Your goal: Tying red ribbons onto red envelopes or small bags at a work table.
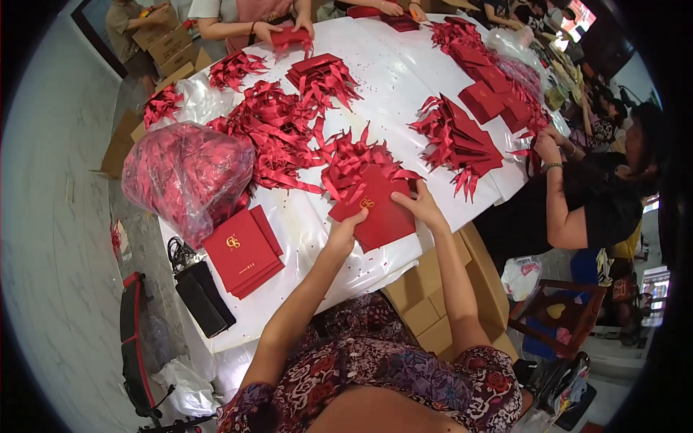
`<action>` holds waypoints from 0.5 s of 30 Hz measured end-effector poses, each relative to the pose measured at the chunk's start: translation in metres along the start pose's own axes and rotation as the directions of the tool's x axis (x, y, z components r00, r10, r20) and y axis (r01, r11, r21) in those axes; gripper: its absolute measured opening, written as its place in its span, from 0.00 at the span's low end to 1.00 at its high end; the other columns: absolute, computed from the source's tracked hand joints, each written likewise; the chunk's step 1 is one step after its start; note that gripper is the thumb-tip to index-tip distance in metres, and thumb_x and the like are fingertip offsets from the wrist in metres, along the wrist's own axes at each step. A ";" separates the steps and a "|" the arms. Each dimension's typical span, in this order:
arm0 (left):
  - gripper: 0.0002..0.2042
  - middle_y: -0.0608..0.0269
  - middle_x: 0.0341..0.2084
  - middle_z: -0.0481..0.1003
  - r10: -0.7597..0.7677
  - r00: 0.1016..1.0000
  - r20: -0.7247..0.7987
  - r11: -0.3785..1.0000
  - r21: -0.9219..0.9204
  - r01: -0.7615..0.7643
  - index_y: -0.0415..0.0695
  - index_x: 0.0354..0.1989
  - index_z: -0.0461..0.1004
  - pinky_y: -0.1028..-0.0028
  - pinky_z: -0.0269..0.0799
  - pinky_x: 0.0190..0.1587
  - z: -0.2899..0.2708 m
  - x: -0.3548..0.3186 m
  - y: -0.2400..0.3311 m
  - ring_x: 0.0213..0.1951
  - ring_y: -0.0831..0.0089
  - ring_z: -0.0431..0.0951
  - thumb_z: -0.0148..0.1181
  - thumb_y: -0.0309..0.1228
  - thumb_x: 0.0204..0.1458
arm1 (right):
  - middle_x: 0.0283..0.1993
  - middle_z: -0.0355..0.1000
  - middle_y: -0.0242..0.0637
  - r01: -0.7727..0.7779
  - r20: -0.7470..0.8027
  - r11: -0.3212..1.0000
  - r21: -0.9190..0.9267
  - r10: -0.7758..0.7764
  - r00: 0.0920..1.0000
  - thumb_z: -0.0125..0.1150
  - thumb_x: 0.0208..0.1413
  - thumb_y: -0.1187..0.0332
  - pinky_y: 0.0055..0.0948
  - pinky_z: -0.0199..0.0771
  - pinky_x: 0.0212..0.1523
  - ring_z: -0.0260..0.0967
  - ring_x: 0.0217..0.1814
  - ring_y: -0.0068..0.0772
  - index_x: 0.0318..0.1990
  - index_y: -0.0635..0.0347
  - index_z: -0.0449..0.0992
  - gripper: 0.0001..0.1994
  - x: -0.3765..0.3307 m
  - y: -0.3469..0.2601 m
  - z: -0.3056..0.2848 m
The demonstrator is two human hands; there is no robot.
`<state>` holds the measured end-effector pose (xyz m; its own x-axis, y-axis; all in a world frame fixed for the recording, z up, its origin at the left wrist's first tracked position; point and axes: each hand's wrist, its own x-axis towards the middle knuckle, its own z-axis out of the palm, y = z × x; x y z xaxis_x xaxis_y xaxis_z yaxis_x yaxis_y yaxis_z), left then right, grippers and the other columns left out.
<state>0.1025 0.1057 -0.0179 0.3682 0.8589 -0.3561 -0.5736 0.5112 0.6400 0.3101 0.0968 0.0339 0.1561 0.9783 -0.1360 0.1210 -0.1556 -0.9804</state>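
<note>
Between my hands is a red card folder (390, 220) with a gold emblem, lying over similar folders. My left hand (348, 229) is closed on its left edge, thumb on top. At its upper right edge my right hand (424, 208) pinches it, the thumb lying on the face. Red ribbons (354, 162) fan out from the far side of these folders. To the left lies a short stack of red folders (244, 252) with gold print, and beyond it a clear plastic bag (189, 173) full of red ribbon. Loose ribbons (271, 130) are heaped farther back.
A black pouch (204, 299) with a cord rests at the left corner of the white-covered table (303, 260). More ribboned folders (462, 137) lie to the right. A cardboard box (426, 296) stands below the near edge. Several people work around the table, one (570, 187) close at right.
</note>
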 end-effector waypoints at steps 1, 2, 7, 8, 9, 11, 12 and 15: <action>0.26 0.60 0.55 0.73 0.036 0.999 0.037 0.999 -0.038 -0.035 0.42 0.62 0.67 0.68 0.72 0.58 0.000 0.001 -0.002 0.55 0.67 0.75 0.64 0.21 0.53 | 0.57 0.70 0.49 -0.011 -0.011 1.000 -0.002 0.011 1.000 0.78 0.45 0.56 0.36 0.73 0.57 0.71 0.56 0.39 0.62 0.71 0.63 0.42 0.001 0.011 -0.008; 0.26 0.60 0.55 0.73 0.015 0.999 0.045 0.999 -0.037 -0.014 0.42 0.62 0.67 0.68 0.72 0.58 0.003 0.001 -0.003 0.55 0.67 0.75 0.64 0.21 0.53 | 0.59 0.68 0.50 -0.042 -0.073 0.998 -0.044 0.039 0.997 0.79 0.44 0.57 0.36 0.71 0.59 0.69 0.58 0.39 0.64 0.72 0.60 0.45 0.002 0.032 -0.022; 0.27 0.59 0.57 0.73 -0.214 0.974 0.069 0.971 -0.090 0.220 0.42 0.63 0.65 0.62 0.68 0.63 -0.021 -0.013 0.011 0.58 0.64 0.73 0.64 0.23 0.53 | 0.65 0.63 0.53 -0.190 -0.079 0.968 -0.161 0.180 0.981 0.81 0.41 0.57 0.36 0.66 0.64 0.65 0.64 0.42 0.69 0.74 0.53 0.53 0.006 0.013 -0.020; 0.28 0.59 0.58 0.72 -0.303 0.948 0.100 0.938 -0.145 0.316 0.42 0.64 0.65 0.60 0.65 0.65 -0.024 -0.018 0.013 0.59 0.63 0.72 0.65 0.25 0.54 | 0.67 0.61 0.54 -0.209 0.027 0.972 -0.103 0.213 0.977 0.82 0.39 0.57 0.37 0.65 0.66 0.64 0.66 0.43 0.69 0.74 0.52 0.55 0.005 -0.001 -0.013; 0.28 0.59 0.58 0.72 -0.308 0.947 0.095 0.937 -0.143 0.320 0.42 0.64 0.65 0.60 0.65 0.65 -0.026 -0.023 0.015 0.59 0.63 0.72 0.65 0.25 0.54 | 0.68 0.59 0.55 -0.232 0.135 0.972 -0.046 0.236 0.962 0.83 0.37 0.56 0.37 0.64 0.67 0.62 0.67 0.43 0.69 0.74 0.51 0.57 0.004 -0.010 -0.007; 0.29 0.60 0.59 0.72 -0.339 0.936 0.090 0.913 -0.209 0.351 0.43 0.64 0.65 0.59 0.60 0.68 -0.030 -0.030 0.013 0.61 0.64 0.70 0.66 0.27 0.53 | 0.67 0.60 0.56 -0.190 0.136 0.978 -0.087 0.201 0.970 0.83 0.36 0.57 0.37 0.64 0.67 0.62 0.67 0.43 0.69 0.75 0.50 0.58 0.000 -0.015 -0.001; 0.29 0.60 0.59 0.72 -0.344 0.935 0.087 0.912 -0.207 0.355 0.43 0.64 0.65 0.59 0.60 0.68 -0.032 -0.034 0.011 0.61 0.64 0.70 0.66 0.27 0.53 | 0.66 0.61 0.56 -0.141 0.139 0.981 -0.133 0.160 0.977 0.84 0.34 0.59 0.37 0.63 0.68 0.62 0.68 0.43 0.70 0.76 0.49 0.59 -0.003 -0.017 0.002; 0.29 0.61 0.60 0.71 -0.336 0.939 0.069 0.923 -0.174 0.343 0.45 0.65 0.65 0.59 0.61 0.68 -0.026 -0.037 0.004 0.61 0.64 0.70 0.67 0.26 0.53 | 0.60 0.68 0.50 -0.005 0.054 0.966 -0.259 0.020 0.998 0.81 0.38 0.68 0.35 0.68 0.63 0.68 0.62 0.38 0.69 0.67 0.51 0.52 -0.007 -0.008 0.007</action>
<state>0.0672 0.0766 -0.0197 0.5889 0.6332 -0.5023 -0.5308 0.7716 0.3504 0.3015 0.0925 0.0412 0.1056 0.9810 -0.1627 0.3697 -0.1906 -0.9094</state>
